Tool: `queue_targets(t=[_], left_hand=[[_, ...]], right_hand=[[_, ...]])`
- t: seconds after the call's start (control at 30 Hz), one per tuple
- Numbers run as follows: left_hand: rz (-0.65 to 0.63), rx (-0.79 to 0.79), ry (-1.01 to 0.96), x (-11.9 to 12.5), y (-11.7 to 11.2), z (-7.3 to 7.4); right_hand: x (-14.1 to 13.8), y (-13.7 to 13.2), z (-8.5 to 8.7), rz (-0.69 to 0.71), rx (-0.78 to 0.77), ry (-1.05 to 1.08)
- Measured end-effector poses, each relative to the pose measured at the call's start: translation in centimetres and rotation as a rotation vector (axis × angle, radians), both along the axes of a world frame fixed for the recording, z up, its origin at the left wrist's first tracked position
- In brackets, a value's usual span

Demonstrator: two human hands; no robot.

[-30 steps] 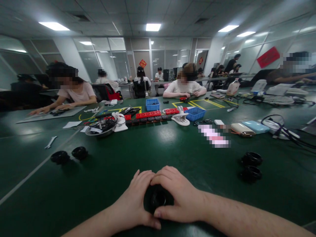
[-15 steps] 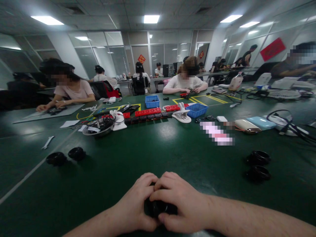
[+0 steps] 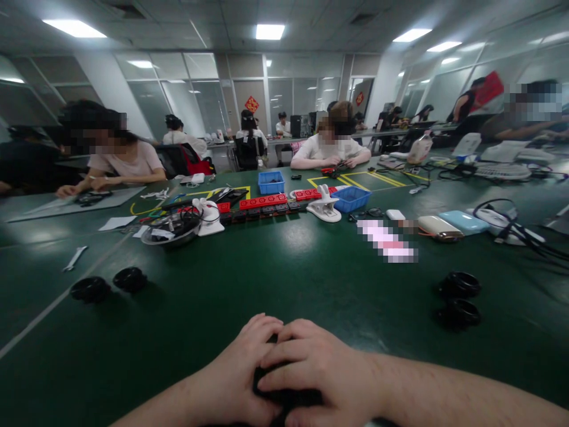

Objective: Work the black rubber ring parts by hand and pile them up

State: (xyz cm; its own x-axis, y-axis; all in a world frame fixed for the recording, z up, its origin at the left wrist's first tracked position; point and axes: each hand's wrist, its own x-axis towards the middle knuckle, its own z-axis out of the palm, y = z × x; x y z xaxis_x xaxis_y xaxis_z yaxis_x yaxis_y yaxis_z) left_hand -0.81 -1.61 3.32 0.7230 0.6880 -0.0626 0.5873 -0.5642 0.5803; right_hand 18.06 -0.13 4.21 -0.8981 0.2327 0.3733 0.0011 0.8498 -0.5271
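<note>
Near the green desk's point(image 3: 231, 284) edge, left hand point(image 3: 244, 367) and right hand point(image 3: 317, 373) wrap bent fingers round one black piece point(image 3: 297, 397). Four black rings point(image 3: 90, 289) point(image 3: 130, 279) point(image 3: 460, 284) point(image 3: 459, 312) sit beyond.

I see a spanner point(image 3: 75, 259) lying on the left of the green table point(image 3: 267, 279), and further in, a metal bowl point(image 3: 178, 238) beside a white clip point(image 3: 208, 219). A row of red and black blocks point(image 3: 262, 203) runs towards a blue tray point(image 3: 351, 206). Over on the right, a pale blue case point(image 3: 463, 222) lies next to a cream case point(image 3: 438, 228).
</note>
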Motion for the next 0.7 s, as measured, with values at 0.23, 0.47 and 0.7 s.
queue_targets(t=[0.23,0.47,0.7], left_hand=[[-0.025,0.079,0.024,-0.7,-0.5,-1.0],[0.238,0.248,-0.055,0.1,-1.5,-3.1],[0.304,0.154,0.029,0.9,-2.0,-2.2]], right_hand=[[-0.1,0.0,0.2,-0.098,-0.054,0.105],[-0.1,-0.2,-0.3,-0.245,-0.017,0.160],[-0.3,-0.3,-0.9,-0.294,-0.020,0.053]])
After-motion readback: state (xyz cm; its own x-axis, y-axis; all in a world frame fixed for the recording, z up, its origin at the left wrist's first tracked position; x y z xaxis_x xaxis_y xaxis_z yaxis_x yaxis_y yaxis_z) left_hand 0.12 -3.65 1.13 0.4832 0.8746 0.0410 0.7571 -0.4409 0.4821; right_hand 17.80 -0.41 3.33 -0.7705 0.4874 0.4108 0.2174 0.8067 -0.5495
